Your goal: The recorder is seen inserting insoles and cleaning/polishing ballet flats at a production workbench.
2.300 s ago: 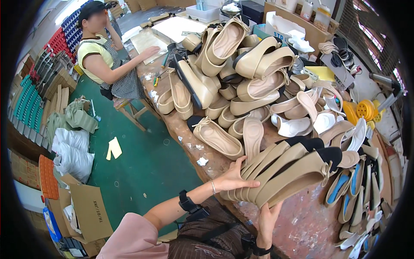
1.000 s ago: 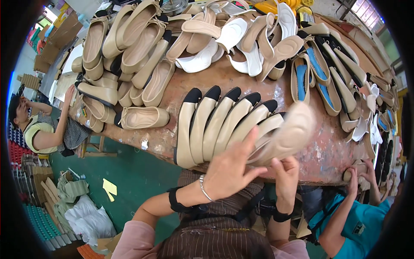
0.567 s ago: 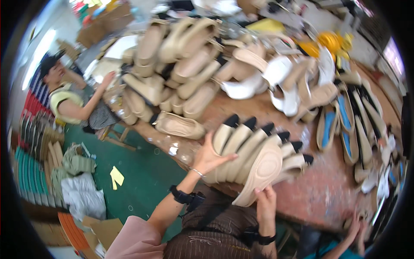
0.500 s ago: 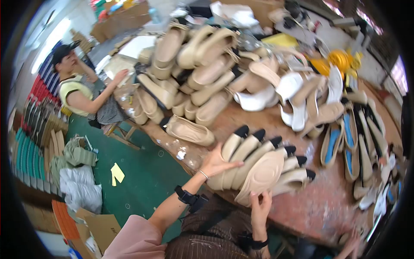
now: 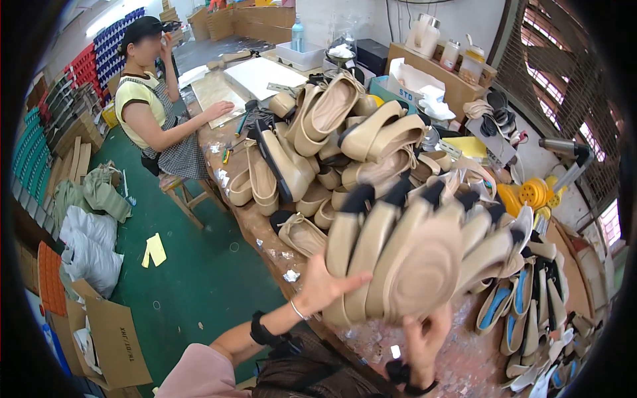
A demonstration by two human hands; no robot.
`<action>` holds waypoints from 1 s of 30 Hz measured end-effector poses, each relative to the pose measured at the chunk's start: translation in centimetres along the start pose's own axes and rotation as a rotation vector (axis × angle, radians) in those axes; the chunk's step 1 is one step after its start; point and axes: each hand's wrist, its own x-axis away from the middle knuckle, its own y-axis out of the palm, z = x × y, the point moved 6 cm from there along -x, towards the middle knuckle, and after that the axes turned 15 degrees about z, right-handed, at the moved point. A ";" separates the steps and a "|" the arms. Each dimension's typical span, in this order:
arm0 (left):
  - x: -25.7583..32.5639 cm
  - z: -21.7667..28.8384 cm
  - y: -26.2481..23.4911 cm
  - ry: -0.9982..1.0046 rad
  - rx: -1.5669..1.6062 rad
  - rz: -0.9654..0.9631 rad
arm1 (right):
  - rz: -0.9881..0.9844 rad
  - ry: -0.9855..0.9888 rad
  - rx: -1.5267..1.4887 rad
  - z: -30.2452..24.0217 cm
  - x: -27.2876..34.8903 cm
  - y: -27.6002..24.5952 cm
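Note:
A fanned bunch of beige flat shoes with black toes fills the space before me, raised over the table and slightly blurred. My left hand grips its left side, thumb laid across the shoes. On the bunch's near face shows a smooth beige oval piece with ring-shaped marks, like an insole. My right hand has curled fingers against the bunch's lower edge, below that oval piece; its exact grip is partly hidden. Just beyond my left hand, a single beige flat with a black toe lies on the table.
A big heap of beige shoes covers the table behind the bunch. Shoes with blue linings lie at the right. Across the table's left side a person sits on a wooden stool. An open cardboard box stands on the green floor.
My view has swung up and toward the right. Both hands have raised the bunch of shoes, which now looks larger and hides part of the heap.

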 end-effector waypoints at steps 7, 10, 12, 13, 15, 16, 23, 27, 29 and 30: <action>-16.8 13.7 -6.1 0.316 0.000 0.273 | -0.254 -0.074 -0.381 -4.7 -20.6 13.9; -25.7 12.1 -9.3 0.336 -0.212 0.322 | -0.330 0.169 -0.400 -1.1 -24.7 20.9; -30.4 7.6 -9.6 0.239 -0.559 0.241 | -0.374 0.202 -0.257 6.4 -25.0 26.4; -32.1 4.4 -9.6 0.185 -0.560 0.243 | -0.382 0.150 -0.194 10.2 -24.6 29.1; -35.0 -1.6 -12.0 0.064 -0.714 0.535 | -0.254 0.202 -0.317 14.4 -23.7 31.8; -36.5 -2.5 -12.4 0.067 -0.636 0.476 | -0.237 0.213 -0.308 14.8 -24.2 32.0; -41.8 -2.6 -15.1 0.457 -0.682 0.491 | -0.330 0.378 -0.166 12.9 -24.7 29.2; -34.8 1.1 -8.4 0.663 -0.852 0.256 | 0.002 0.211 -0.364 10.7 -20.8 20.6; -33.2 1.7 -7.8 0.703 -0.855 0.242 | -0.161 0.269 -0.585 6.3 -16.3 13.9; -32.7 1.2 -6.5 0.732 -0.853 0.264 | -0.164 0.307 -0.590 6.5 -13.8 10.1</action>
